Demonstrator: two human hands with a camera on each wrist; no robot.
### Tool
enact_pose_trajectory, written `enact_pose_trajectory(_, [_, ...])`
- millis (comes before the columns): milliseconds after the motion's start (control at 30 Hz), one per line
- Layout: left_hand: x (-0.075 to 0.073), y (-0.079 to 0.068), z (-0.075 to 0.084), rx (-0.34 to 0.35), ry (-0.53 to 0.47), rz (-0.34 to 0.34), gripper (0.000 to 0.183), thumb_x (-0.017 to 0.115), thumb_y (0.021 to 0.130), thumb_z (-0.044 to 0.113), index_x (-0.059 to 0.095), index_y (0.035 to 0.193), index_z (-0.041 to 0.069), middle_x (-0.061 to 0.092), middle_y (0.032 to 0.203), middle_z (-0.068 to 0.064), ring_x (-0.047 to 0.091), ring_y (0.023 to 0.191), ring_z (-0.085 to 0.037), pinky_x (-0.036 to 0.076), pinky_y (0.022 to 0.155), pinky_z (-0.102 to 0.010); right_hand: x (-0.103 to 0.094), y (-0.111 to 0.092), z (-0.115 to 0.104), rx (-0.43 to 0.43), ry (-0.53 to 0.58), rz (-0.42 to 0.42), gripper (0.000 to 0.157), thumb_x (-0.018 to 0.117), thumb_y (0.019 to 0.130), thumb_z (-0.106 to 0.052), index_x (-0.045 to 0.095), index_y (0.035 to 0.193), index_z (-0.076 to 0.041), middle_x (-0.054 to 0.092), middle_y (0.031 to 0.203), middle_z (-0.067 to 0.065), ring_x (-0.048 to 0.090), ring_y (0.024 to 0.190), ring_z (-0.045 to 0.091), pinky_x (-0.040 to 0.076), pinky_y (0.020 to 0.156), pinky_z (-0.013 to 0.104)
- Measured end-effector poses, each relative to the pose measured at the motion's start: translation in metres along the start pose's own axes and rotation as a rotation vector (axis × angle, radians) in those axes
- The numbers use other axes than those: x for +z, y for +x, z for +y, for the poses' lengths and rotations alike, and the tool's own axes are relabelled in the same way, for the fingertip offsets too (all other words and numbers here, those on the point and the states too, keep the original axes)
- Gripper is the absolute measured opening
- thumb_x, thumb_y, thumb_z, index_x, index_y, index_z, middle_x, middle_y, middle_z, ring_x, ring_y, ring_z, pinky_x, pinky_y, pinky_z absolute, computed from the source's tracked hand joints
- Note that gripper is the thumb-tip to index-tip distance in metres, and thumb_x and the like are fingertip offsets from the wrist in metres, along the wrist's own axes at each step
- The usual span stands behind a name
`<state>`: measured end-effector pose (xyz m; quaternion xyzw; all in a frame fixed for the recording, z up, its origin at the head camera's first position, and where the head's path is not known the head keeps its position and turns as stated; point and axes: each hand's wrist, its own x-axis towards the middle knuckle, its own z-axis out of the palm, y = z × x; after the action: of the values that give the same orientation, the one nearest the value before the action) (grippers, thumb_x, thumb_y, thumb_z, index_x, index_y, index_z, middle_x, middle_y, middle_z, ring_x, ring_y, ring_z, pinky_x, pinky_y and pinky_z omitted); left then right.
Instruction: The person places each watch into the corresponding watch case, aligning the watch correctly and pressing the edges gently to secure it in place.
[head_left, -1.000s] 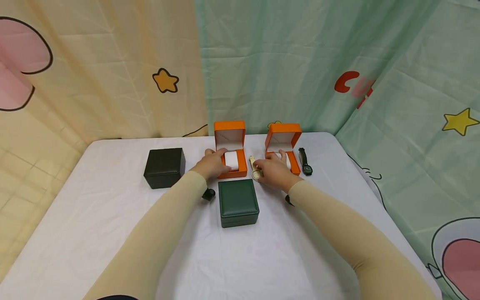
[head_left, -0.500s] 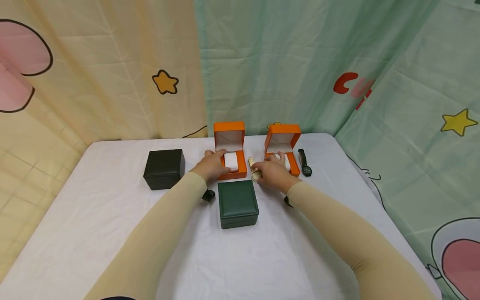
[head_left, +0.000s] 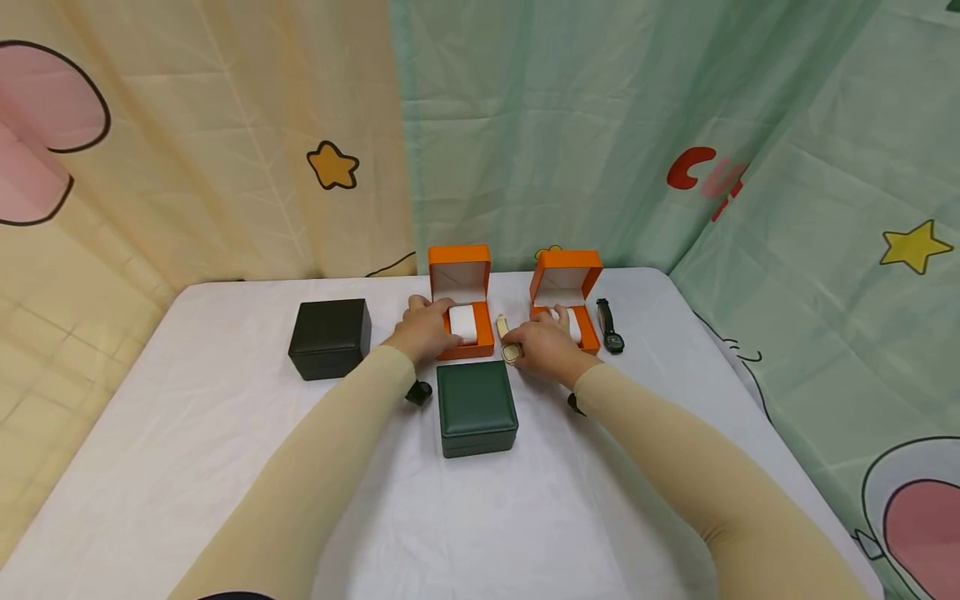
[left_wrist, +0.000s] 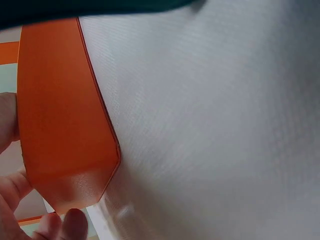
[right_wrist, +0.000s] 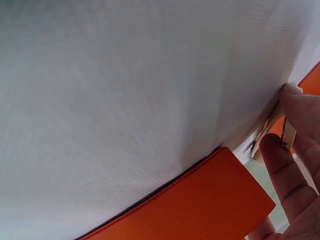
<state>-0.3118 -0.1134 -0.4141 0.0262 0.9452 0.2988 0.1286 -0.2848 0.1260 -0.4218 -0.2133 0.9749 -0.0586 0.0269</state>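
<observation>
My left hand (head_left: 422, 331) holds an orange watch box (head_left: 480, 343) by its left side, thumb beside the white cushion (head_left: 462, 323) inside. The lid of this box stands up. In the left wrist view, fingertips bend round a corner of the orange box (left_wrist: 67, 115). With thumb and a finger, my right hand (head_left: 551, 346) pinches a pale gold wristwatch (head_left: 512, 352) between two orange boxes. Part of its band (right_wrist: 288, 134) shows between the fingers in the right wrist view. Other right fingers reach over the second orange watch box (head_left: 588, 329), also lid up, partly covering its white cushion.
A closed dark green box (head_left: 477, 408) stands in front of the left orange box. Farther left is a closed black box (head_left: 330, 333). A black wristwatch (head_left: 613, 342) lies right of the second orange box. Curtains (head_left: 525, 150) hang behind the white-covered table (head_left: 480, 525).
My right fingers have shifted slightly left and forward over the pale gold wristwatch, which has turned a little. My left hand and the boxes stay where they were.
</observation>
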Motion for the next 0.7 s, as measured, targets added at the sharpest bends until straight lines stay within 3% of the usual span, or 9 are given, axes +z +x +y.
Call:
enact_pose_trajectory(300, [0.0015, 0.0044, -0.0007, 0.056, 0.037, 0.027, 0.078, 0.082, 0.090, 0.038, 0.046, 0.157, 0.021, 0.033, 0.150, -0.019, 0.045, 0.123, -0.040, 0.042, 0.110, -0.053, -0.0016, 0.0009, -0.0018, -0.002, -0.003, -0.007, 0.033, 0.085, 0.090, -0.022, 0.079, 0.123, -0.027, 0.078, 0.120, -0.003, 0.058, 0.119, 0.033, 0.011, 0.121, 0.072])
enact_pose_trajectory(700, [-0.0016, 0.0043, 0.0034, 0.060, 0.081, -0.001, 0.077, 0.082, 0.090, 0.036, 0.048, 0.157, 0.018, 0.034, 0.149, -0.019, 0.045, 0.123, -0.038, 0.043, 0.109, -0.053, -0.0034, -0.0006, -0.0051, -0.011, 0.035, 0.001, 0.028, 0.084, 0.091, -0.019, 0.080, 0.118, -0.023, 0.079, 0.112, -0.002, 0.062, 0.112, 0.030, 0.015, 0.121, 0.069])
